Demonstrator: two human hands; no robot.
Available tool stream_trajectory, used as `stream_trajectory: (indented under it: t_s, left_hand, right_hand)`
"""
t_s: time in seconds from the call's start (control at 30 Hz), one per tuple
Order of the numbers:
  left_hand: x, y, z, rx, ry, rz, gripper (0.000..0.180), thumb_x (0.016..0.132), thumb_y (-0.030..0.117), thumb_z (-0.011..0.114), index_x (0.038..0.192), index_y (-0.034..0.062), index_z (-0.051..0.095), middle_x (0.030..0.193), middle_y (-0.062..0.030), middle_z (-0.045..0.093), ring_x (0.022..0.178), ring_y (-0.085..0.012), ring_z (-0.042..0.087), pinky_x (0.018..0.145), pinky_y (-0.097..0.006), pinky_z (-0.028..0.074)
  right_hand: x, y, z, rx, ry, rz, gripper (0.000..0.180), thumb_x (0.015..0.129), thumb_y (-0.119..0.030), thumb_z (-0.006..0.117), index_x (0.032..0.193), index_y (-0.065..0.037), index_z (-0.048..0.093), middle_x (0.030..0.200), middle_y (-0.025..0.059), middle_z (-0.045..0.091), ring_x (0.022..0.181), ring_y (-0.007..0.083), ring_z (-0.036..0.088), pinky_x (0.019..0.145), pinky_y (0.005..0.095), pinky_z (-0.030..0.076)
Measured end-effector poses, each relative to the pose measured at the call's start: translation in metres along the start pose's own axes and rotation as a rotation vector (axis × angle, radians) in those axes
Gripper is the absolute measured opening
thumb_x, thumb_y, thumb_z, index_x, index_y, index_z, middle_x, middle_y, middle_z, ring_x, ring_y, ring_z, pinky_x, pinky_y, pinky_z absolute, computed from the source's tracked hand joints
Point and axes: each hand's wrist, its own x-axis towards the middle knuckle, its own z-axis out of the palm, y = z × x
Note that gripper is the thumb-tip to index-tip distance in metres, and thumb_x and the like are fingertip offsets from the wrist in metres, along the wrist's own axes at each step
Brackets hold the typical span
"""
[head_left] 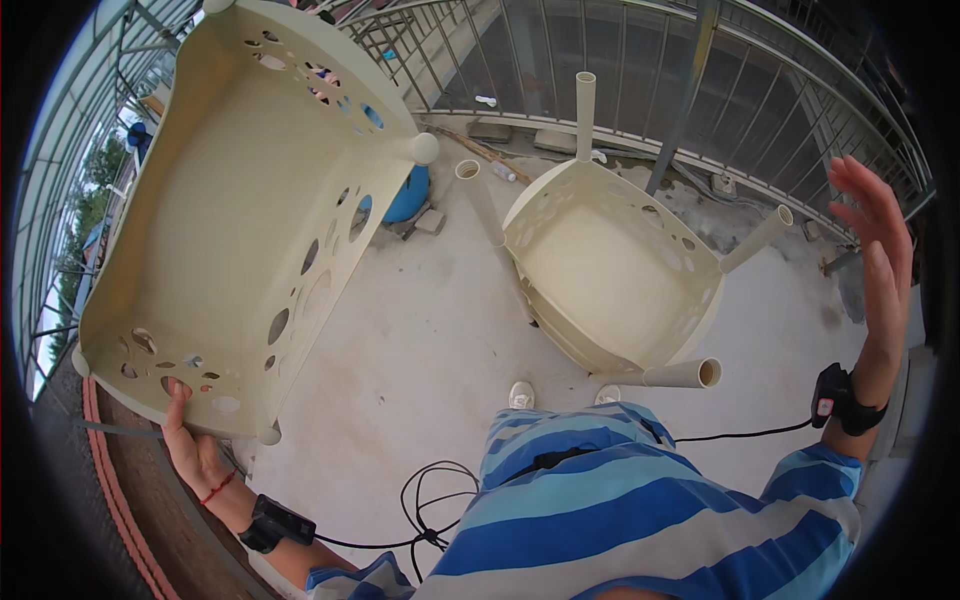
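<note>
A blue barrel [408,196] stands by the metal railing [600,60] on concrete.

Soft, even daylight, faint shadows, sharp centre – fisheye bending, black vignette at rim

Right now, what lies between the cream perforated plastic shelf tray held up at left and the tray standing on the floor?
Head view: bare concrete floor, nothing else.

Matt cream plastic shelf tray [230,200], rough concrete floor [420,340]
</note>
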Motion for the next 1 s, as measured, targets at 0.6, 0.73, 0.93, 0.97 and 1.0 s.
stream_trajectory:
  t_s: [0.6,0.73,0.93,0.97,1.0]
  left_hand:
    - [0.052,-0.014,0.371,-0.452,-1.038,-0.267,0.048,0.09,0.01,0.061,0.132,0.0018,0.041,0.125,-0.0106,0.051,0.108,-0.0217,0.053,0.079,-0.043,0.051]
    - [0.006,-0.018,0.395,-0.654,-1.065,-0.341,0.048,0.091,0.014,0.061,0.133,0.0016,0.04,0.128,-0.01,0.05,0.117,-0.0234,0.048,0.085,-0.044,0.048]
    - [-0.091,-0.032,0.426,-0.864,-1.069,-0.601,0.019,0.094,0.018,0.057,0.108,0.0056,0.052,0.098,-0.0025,0.052,0.101,-0.0174,0.05,0.086,-0.043,0.045]
    - [-0.111,-0.028,0.426,-0.84,-1.043,-0.625,0.014,0.095,0.019,0.055,0.101,0.0064,0.052,0.089,-0.0008,0.049,0.094,-0.0154,0.05,0.085,-0.041,0.045]
    - [-0.134,-0.031,0.426,-0.839,-1.058,-0.656,0.015,0.095,0.019,0.056,0.101,0.0061,0.052,0.09,-0.0011,0.049,0.094,-0.0154,0.05,0.085,-0.039,0.045]
  right_hand:
    - [0.046,-0.136,0.031,0.204,0.74,0.18,0.056,0.091,-0.028,0.063,0.134,0.001,0.042,0.121,0.0123,0.056,0.11,0.0162,0.054,0.093,0.0261,0.042]
    - [0.027,-0.133,0.035,0.209,1.141,0.022,0.066,0.096,-0.033,0.051,0.145,0.0,0.022,0.146,0.0172,0.032,0.136,0.0213,0.032,0.109,0.0364,0.027]
    - [-0.006,-0.153,0.144,0.512,0.403,0.392,0.087,0.09,-0.029,0.063,0.148,0.0,0.005,0.149,0.0246,0.021,0.137,0.0313,0.028,0.108,0.0415,0.03]
    - [0.004,-0.155,0.151,0.522,0.453,0.289,0.085,0.09,-0.024,0.062,0.148,0.0,0.005,0.148,0.0239,0.022,0.136,0.0301,0.03,0.108,0.0407,0.031]
    - [0.016,-0.153,0.154,0.522,0.499,0.189,0.083,0.09,-0.02,0.061,0.148,0.0,0.005,0.147,0.0231,0.024,0.134,0.0288,0.032,0.107,0.04,0.032]
